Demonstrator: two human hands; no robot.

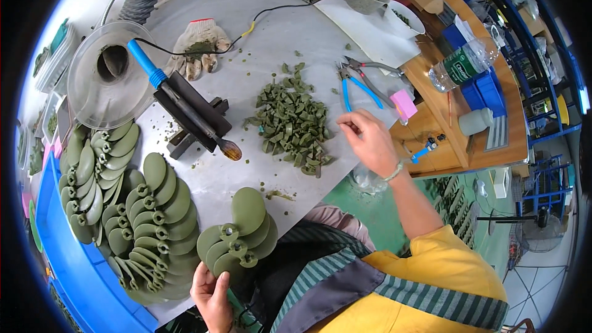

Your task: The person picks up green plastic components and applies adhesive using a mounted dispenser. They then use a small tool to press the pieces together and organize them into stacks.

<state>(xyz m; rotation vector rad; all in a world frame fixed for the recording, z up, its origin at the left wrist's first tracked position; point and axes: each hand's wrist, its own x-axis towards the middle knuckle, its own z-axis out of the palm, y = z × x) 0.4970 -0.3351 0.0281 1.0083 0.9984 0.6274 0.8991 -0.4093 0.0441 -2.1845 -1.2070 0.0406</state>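
A cluster of green discs (248, 209) is at the near edge of the grey surface (296, 37). The left hand (214, 299) pinches its lower side between thumb and fingers. The right hand (374, 143), fingers curled, is near the blue-handled pliers (346, 94); whether it holds anything cannot be told. Green chips (293, 123) lie beyond the cluster.

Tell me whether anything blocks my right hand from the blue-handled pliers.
Nothing visible does: the right hand is near the handle ends of the blue-handled pliers, and the pile of green scraps lies off to its left.
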